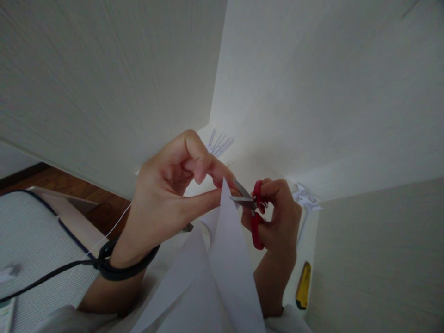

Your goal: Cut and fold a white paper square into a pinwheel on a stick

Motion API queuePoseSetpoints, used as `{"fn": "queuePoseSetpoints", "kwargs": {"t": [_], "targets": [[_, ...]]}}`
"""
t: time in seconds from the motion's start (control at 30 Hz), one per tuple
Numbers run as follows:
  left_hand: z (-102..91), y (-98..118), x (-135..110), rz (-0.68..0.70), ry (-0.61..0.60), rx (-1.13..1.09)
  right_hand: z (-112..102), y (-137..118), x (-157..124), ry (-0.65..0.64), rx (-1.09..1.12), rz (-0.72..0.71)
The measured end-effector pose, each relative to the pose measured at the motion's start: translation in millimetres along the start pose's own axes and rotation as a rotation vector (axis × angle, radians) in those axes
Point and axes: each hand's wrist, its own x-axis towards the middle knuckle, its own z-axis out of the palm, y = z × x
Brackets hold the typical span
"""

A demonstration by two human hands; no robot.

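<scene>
My left hand (166, 194) pinches the top corner of a white sheet of paper (222, 268) between thumb and fingers. A black band with a cable circles that wrist. My right hand (277, 222) grips red-handled scissors (255, 208), fingers through the loops. The grey blades are open and meet the paper's upper tip just right of my left fingertips. The paper hangs down toward me in folds and hides the lower parts of both forearms.
A narrow white surface (308, 249) lies between pale walls. On it sit folded white paper shapes (307, 196), thin strips with blue lines (220, 143) and a yellow utility knife (304, 284). A grey woven cushion (31, 245) lies at the left above brown floor.
</scene>
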Motion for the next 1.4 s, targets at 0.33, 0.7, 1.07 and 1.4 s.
{"fn": "queuePoseSetpoints", "kwargs": {"t": [0.33,0.7,1.07,1.4], "targets": [[-0.2,0.3,1.0,-0.013,-0.014,-0.013,2.1,-1.1,0.5,0.011,0.01,0.047],[-0.3,-0.3,-1.4,-0.014,-0.018,-0.088,-1.8,0.4,-2.3,-0.001,0.093,0.06],[0.5,-1.4,-1.3,-0.001,-0.013,-0.084,-3.3,-0.9,-1.0,0.001,0.052,0.015],[0.5,1.2,-1.7,0.017,0.0,-0.033,-3.9,-4.7,1.4,0.001,-0.051,-0.001]]}}
